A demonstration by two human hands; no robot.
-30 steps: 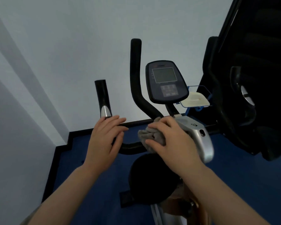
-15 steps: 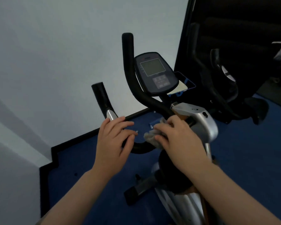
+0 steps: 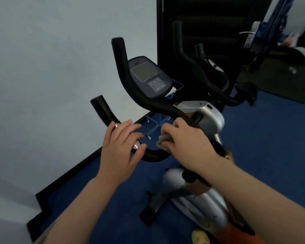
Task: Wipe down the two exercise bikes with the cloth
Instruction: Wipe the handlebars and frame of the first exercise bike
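The cloth (image 3: pixel 163 141) is bunched under the curled fingers of the right hand (image 3: pixel 185 140) and pressed onto the black handlebar (image 3: pixel 153 154) of the near exercise bike (image 3: pixel 199 118), beside its silver stem. The left hand (image 3: pixel 121 148) is laid on the bar's left bend, fingers relaxed. The bar is best steadied there while the cloth is wrapped round and drawn along its curve. The second bike (image 3: pixel 209 80) appears untouched.

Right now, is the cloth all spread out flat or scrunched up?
Scrunched up. The cloth shows only as a small wrinkled wad under the right hand, which grips it against the handlebar.
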